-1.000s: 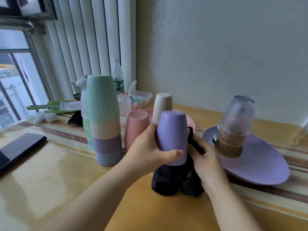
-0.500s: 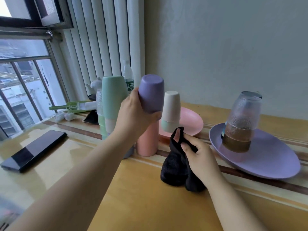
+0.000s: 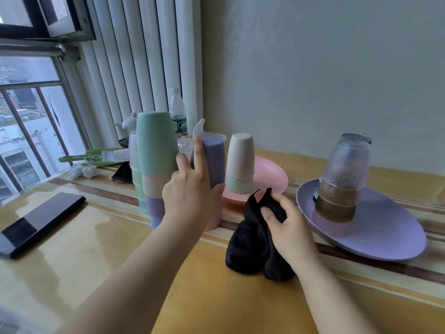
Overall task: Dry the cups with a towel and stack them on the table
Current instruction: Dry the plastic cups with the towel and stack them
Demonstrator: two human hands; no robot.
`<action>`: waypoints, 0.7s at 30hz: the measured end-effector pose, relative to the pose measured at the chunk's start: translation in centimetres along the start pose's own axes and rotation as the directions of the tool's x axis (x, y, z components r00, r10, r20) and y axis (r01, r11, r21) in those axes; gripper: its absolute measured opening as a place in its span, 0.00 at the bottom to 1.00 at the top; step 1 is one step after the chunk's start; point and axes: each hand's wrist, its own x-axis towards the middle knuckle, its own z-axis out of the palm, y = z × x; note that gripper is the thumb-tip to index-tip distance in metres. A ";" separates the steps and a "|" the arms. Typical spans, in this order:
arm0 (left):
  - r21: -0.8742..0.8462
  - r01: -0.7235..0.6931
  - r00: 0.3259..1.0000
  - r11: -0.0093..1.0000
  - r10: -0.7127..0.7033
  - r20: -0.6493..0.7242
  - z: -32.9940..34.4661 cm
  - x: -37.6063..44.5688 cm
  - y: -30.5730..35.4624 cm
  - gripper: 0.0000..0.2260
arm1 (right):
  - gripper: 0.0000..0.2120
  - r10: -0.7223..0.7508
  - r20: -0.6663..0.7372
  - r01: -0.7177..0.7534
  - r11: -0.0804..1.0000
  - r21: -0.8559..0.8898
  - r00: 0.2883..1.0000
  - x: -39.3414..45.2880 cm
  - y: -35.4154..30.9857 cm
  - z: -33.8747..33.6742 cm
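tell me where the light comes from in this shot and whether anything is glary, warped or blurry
Head view: daylight enters from the window at left, leaving a pale sheen on the table near the dark tablet; wide-angle distortion bends the blinds and stretches the forearms; the left hand and towel look slightly soft.

Cup stack (image 3: 154, 162) left, towel (image 3: 250, 247) center front, plate (image 3: 385, 239) w/ glasses (image 3: 343, 179) right

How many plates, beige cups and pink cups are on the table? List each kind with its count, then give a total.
Plates: 2, the pink plate and the purple plate
Beige cups: 2, the stacked beige cup and the beige cup on the pink plate
Pink cups: 1, the pink cup
Total: 5
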 end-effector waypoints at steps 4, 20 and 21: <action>0.042 0.029 0.999 0.999 -0.027 -0.047 -0.4 0.2 -0.1 0.50 | 0.13 -0.084 -0.056 0.074 0.984 -0.162 0.995 -0.1 0.3 -0.3; 0.004 -0.356 0.843 0.934 0.323 -0.430 1.4 0.3 -0.8 0.30 | 0.13 0.013 0.047 0.000 0.964 -0.266 0.999 0.4 1.2 -0.2; -0.012 -0.496 0.774 0.868 0.436 -0.458 2.2 0.0 -0.3 0.21 | 0.12 0.020 0.051 -0.006 0.965 -0.262 0.998 0.4 1.2 -0.3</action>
